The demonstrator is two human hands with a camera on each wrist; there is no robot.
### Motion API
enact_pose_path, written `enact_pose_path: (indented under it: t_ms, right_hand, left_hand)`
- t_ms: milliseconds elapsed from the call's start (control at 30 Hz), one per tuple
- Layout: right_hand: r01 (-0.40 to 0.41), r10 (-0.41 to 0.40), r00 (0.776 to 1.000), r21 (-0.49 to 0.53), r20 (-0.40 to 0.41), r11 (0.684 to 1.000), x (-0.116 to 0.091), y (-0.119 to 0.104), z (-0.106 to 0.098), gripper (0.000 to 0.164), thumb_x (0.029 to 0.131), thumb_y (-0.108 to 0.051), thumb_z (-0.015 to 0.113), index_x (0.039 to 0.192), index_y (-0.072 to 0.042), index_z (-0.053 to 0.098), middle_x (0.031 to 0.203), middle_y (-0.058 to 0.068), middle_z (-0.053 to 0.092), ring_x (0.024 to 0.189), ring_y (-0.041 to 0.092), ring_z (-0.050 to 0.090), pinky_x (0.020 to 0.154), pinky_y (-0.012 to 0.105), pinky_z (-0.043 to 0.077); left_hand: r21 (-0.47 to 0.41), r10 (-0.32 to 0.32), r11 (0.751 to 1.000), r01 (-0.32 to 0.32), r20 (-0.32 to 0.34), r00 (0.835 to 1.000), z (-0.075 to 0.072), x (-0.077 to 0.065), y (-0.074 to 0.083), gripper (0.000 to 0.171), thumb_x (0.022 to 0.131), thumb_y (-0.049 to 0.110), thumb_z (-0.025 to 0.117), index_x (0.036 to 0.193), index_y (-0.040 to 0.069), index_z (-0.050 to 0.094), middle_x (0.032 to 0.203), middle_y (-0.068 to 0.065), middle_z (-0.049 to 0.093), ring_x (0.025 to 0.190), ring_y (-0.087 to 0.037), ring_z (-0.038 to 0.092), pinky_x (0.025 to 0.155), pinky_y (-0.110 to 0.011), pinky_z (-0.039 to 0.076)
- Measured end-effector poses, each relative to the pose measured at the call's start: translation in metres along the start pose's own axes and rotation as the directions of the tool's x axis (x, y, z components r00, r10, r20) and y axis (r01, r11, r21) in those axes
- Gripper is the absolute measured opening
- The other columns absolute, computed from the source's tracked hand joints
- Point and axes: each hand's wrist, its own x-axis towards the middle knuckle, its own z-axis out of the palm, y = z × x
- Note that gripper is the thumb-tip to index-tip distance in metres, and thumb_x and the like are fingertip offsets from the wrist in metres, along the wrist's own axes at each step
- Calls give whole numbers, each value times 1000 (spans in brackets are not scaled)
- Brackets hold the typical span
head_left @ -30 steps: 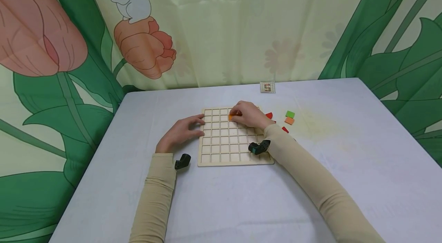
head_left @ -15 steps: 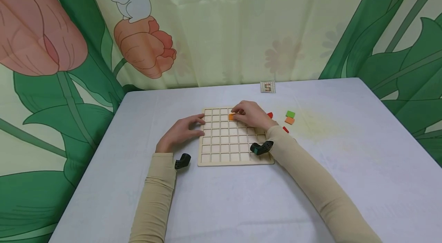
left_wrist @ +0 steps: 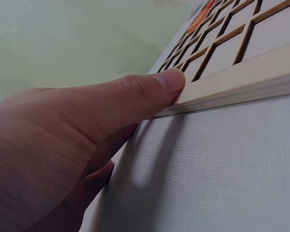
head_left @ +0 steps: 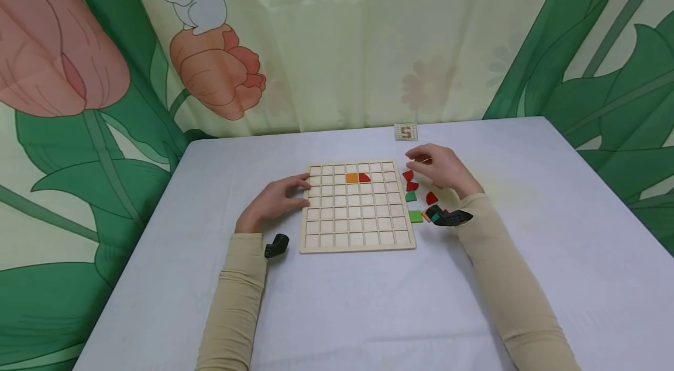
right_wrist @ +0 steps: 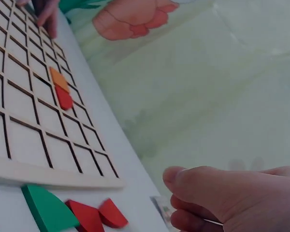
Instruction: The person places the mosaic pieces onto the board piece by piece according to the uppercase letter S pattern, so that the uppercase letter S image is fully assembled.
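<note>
My left hand [head_left: 274, 202] rests at the left edge of a wooden grid board [head_left: 332, 251], thumb and fingertips against the rim. In the left wrist view the thumb [left_wrist: 172, 81] touches the frame's edge. An orange square [head_left: 351, 178] and a red quarter-circle piece [head_left: 364, 178] sit side by side in cells of an upper row. Right of the board, my right hand [head_left: 441, 171] hovers near loose red pieces [head_left: 408, 175], its fingers loosely bent. The right wrist view shows nothing between thumb and fingers there.
Along the board's right side lie a dark green piece [head_left: 411, 196], a light green square [head_left: 416, 216], another red piece [head_left: 432, 198] and an orange piece partly hidden by the right wrist camera [head_left: 447, 217]. A small patterned card [head_left: 406, 131] lies at the table's back edge.
My right hand has left the board and moved right, over beside the loose pieces. The orange square and red quarter-circle now show uncovered in their cells. My left hand stays at the board's edge.
</note>
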Motion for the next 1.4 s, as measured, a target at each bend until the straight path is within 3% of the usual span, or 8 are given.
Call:
enact_pose_path:
  t_ms: [167, 333, 633, 867, 1000, 1400]
  right_hand:
    - [-52, 52, 999, -37, 1, 998, -8, 19, -17, 41, 96, -22, 62, 131, -2, 58, 125, 18, 59, 114, 36, 53, 97, 51, 47]
    - [-69, 70, 997, -55, 10, 996, -13, 26, -22, 41, 96, -21, 62, 131, 0, 58, 124, 20, 58, 114, 37, 52, 97, 52, 46]
    - [-71, 77, 995, -91, 62, 993, -3, 15, 1, 39, 96, -23, 62, 128, -2, 60, 118, 17, 61, 107, 31, 53, 92, 45, 50]
    - [0, 6, 999, -120, 52, 993, 4, 14, 15, 36, 94, -22, 65, 122, 0, 64, 111, 16, 61, 98, 29, 54, 86, 43, 49]
    - [42, -35, 998, -148, 49, 988, 6, 16, 18, 33, 93, -19, 67, 119, 1, 66, 108, 17, 60, 95, 29, 53, 84, 42, 48]
    - [42, -34, 997, -95, 76, 995, 13, 6, 20, 31, 93, -1, 58, 123, -2, 63, 115, 15, 53, 103, 31, 54, 88, 44, 50]
  left_hand:
    - [-12, -13, 1000, 13, 4, 1000, 0, 0, -2, 35, 86, 25, 77, 117, 13, 66, 150, 5, 45, 142, -17, 33, 116, -39, 27]
    - [-13, -12, 1000, 12, 5, 1000, 0, 0, -1, 35, 86, 25, 77, 117, 14, 66, 150, 6, 45, 142, -17, 33, 115, -39, 27]
    - [-26, -8, 1000, 8, 5, 1000, -1, -1, -2, 35, 86, 24, 77, 116, 13, 66, 150, 4, 45, 142, -18, 33, 116, -39, 27]
    - [-16, -5, 1000, 5, 3, 1000, 0, -1, 1, 34, 86, 24, 77, 116, 12, 66, 150, 3, 44, 142, -20, 33, 116, -41, 27]
    - [-18, -5, 1000, 5, 3, 1000, 0, -1, 2, 34, 86, 23, 77, 116, 11, 66, 150, 2, 44, 142, -20, 33, 116, -42, 26]
    - [-13, -29, 999, 29, 8, 1000, 0, -1, 2, 35, 86, 24, 77, 117, 12, 65, 151, 3, 43, 143, -19, 31, 116, -42, 26]
